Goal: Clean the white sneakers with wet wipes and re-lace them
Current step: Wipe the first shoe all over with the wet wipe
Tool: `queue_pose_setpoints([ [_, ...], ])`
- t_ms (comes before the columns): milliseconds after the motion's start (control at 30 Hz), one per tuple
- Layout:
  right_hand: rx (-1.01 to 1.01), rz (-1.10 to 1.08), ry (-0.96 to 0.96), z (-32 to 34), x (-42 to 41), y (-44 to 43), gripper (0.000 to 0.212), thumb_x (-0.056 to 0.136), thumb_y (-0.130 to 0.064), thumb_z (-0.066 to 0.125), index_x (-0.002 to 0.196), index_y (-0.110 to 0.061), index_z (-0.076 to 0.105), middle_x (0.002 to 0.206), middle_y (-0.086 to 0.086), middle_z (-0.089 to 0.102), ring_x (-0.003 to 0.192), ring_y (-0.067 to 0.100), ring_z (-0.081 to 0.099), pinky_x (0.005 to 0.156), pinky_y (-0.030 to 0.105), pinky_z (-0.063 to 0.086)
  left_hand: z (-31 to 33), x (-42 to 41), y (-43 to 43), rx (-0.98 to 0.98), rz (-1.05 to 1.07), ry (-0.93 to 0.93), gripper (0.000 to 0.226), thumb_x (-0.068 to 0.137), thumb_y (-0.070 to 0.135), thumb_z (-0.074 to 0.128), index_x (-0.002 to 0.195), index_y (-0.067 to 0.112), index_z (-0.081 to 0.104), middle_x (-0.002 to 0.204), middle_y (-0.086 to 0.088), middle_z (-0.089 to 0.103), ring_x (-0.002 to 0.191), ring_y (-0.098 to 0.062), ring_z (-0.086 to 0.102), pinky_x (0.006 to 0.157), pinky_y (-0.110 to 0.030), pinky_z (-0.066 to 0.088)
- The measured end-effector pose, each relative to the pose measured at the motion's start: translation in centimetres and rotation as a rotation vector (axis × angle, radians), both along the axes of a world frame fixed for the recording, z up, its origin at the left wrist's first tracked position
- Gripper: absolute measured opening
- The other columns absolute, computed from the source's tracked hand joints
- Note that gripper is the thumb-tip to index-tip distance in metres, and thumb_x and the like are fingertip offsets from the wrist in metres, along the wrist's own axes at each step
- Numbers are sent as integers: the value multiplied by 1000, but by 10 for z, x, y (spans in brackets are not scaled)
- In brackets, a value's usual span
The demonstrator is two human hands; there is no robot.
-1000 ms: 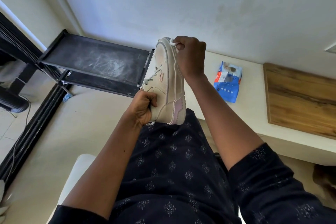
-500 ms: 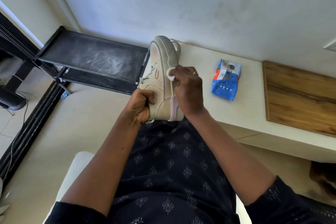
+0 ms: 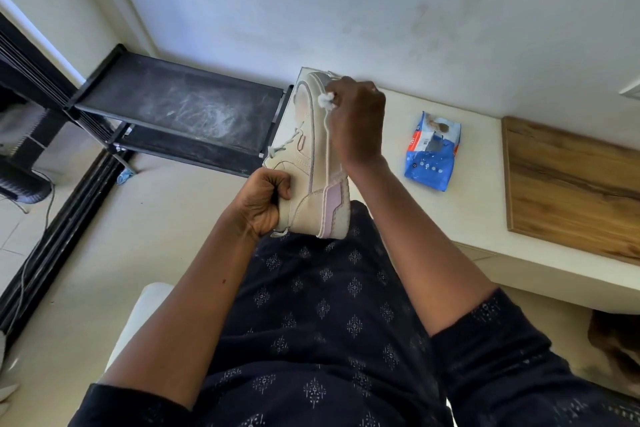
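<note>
A white sneaker (image 3: 310,152) with a pale pink heel patch is held on its side above my lap, toe pointing away from me. My left hand (image 3: 265,203) grips it at the ankle opening, near the laces. My right hand (image 3: 356,121) is closed on a crumpled white wet wipe (image 3: 327,101) and presses it against the sole edge near the toe. A blue pack of wet wipes (image 3: 431,151) lies on the cream ledge (image 3: 478,211) to the right. I see only this one sneaker.
A black metal shoe rack (image 3: 180,107) with a dusty top shelf stands to the left of the sneaker, against the wall. A wooden board (image 3: 568,180) lies on the ledge at the right. Cables run along the floor at far left.
My right hand with the wipe slid from the toe down to the middle of the sole edge, then back up toward the toe. My left hand kept its grip.
</note>
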State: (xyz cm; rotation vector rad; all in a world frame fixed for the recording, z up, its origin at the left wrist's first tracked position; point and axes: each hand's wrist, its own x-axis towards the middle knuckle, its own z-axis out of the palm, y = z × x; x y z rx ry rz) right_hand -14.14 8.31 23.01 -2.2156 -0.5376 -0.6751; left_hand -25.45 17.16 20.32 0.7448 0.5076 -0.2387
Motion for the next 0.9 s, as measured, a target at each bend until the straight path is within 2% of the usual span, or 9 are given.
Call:
queue_pose_setpoints([
  [133, -26, 48, -25, 3, 5, 5, 16, 63, 9, 61, 52, -3, 58, 46, 10, 55, 43, 25, 47, 45, 26, 29, -3, 0, 1, -25, 61, -22, 59, 48, -11, 24, 88, -2, 66, 72, -16, 66, 67, -33, 67, 59, -46, 59],
  [200, -26, 74, -41, 0, -2, 6, 15, 64, 10, 60, 57, -4, 62, 53, 9, 61, 49, 22, 50, 46, 21, 32, -4, 2, 2, -43, 96, -28, 59, 47, -10, 24, 84, -1, 68, 74, -16, 65, 67, -33, 67, 60, -45, 59],
  [333, -82, 111, -61, -17, -25, 1, 20, 63, 17, 67, 65, -3, 65, 66, 8, 65, 63, 27, 57, 54, 24, 42, -8, 2, 5, -81, 123, -37, 62, 41, -6, 35, 97, -4, 58, 77, -16, 67, 70, -32, 68, 60, -41, 59],
  [467, -147, 168, -19, -33, -54, -7, 17, 68, 12, 60, 74, -1, 68, 71, 9, 66, 68, 29, 57, 59, 30, 43, -16, 3, 11, -109, 123, -59, 92, 13, -6, 62, 105, -6, 57, 88, -21, 65, 80, -37, 67, 66, -46, 58],
  [533, -148, 181, -18, -35, -64, -13, 19, 73, 6, 51, 75, -1, 69, 73, 9, 67, 70, 29, 58, 61, 29, 45, -17, 4, 14, -140, 108, -71, 98, 12, -4, 66, 110, -6, 56, 92, -23, 64, 83, -40, 66, 69, -48, 57],
  [600, -171, 195, -37, -33, -69, -17, 25, 73, 4, 44, 76, -1, 69, 74, 9, 67, 71, 29, 59, 63, 29, 47, -15, 4, 14, -159, 103, -82, 94, 18, -5, 64, 111, -6, 56, 93, -23, 64, 85, -40, 66, 71, -49, 57],
  [733, -218, 198, -67, -27, -63, -20, 18, 73, 8, 54, 82, -1, 68, 78, 10, 66, 74, 30, 58, 69, 30, 46, -5, 6, 13, -108, 100, -72, 71, 38, -8, 42, 108, -3, 57, 86, -20, 66, 79, -35, 67, 66, -43, 58],
  [833, -211, 156, -85, -17, -40, -16, 15, 67, 11, 70, 77, 0, 67, 76, 13, 67, 71, 31, 61, 63, 31, 51, 4, 8, 9, 11, 58, -27, 60, 52, -12, 22, 99, -2, 58, 75, -16, 66, 67, -31, 67, 58, -40, 58],
  [900, -213, 137, -103, -9, -24, -12, 16, 64, 12, 73, 71, -1, 65, 70, 12, 66, 66, 31, 60, 58, 30, 50, 10, 8, 5, 44, 38, -22, 57, 53, -13, 22, 96, -3, 58, 70, -14, 65, 62, -31, 67, 54, -38, 57],
])
